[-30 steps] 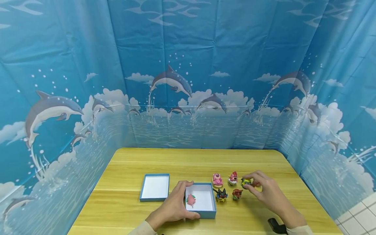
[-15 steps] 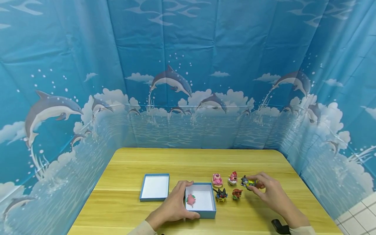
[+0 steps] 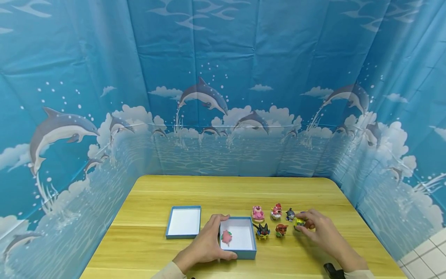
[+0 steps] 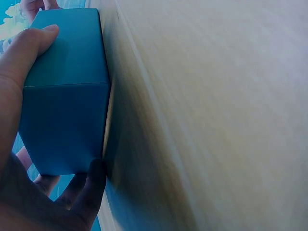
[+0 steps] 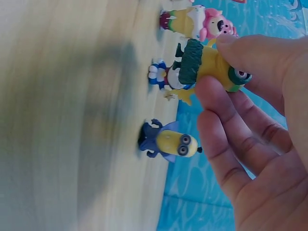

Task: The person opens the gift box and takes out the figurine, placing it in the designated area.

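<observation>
My left hand [image 3: 209,242] grips the open blue box [image 3: 248,254], thumb against one wall and fingers around the far side. A pink star-shaped piece with green edges [image 3: 227,237] lies inside its white interior. With thumb and fingers, my right hand [image 3: 322,230] pinches a yellow minion figurine [image 5: 211,65] with a green skirt, tilted and held off the table. Beside that hand in the right wrist view stands a purple-clad minion figurine [image 5: 171,139], mostly hidden by the hand in the head view. A small dark grey figurine [image 3: 290,215] stands just left of the held minion.
Left of the box lies its blue-rimmed white lid [image 3: 184,223]. Between box and right hand stand a pink bear figurine [image 3: 257,214], a pink figurine with red on top [image 3: 276,212], a black eared figurine [image 3: 263,231] and a reddish-brown figurine [image 3: 281,230]. A dolphin-print curtain [image 3: 223,151] surrounds the table.
My right hand has shifted a little to the right with the yellow minion, uncovering the dark grey figurine. The left hand and box stay in place.
</observation>
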### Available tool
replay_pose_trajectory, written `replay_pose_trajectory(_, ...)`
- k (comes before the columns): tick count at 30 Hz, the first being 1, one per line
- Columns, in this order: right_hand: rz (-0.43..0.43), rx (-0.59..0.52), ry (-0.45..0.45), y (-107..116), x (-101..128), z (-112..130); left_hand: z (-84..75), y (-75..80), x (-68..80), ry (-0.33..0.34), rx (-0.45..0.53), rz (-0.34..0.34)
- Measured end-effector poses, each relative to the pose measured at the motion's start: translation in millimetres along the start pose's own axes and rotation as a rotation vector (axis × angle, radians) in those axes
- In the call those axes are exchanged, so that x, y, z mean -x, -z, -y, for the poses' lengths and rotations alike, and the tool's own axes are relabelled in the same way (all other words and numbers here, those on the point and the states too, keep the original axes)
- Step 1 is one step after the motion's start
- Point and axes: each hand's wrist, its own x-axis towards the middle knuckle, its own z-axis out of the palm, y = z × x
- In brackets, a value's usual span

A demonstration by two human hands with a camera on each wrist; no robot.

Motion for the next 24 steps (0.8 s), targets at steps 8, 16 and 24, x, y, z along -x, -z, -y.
replay_pose_trajectory(8, 0.109, -0.050, -0.103, -5, 2, -3, -0.2, 0.3, 0.1, 0.004, 0.001, 0.001)
replay_pose_trajectory(16, 0.161, -0.070, -0.131, -9, 4, -5, -1.6, 0.9, 0.4, -0.002, 0.001, -0.003)
replay_pose_trajectory(24, 0.218, -0.102, -0.148, -11, 5, -4, -1.8, 1.1, 0.5, -0.002, -0.002, -0.003)
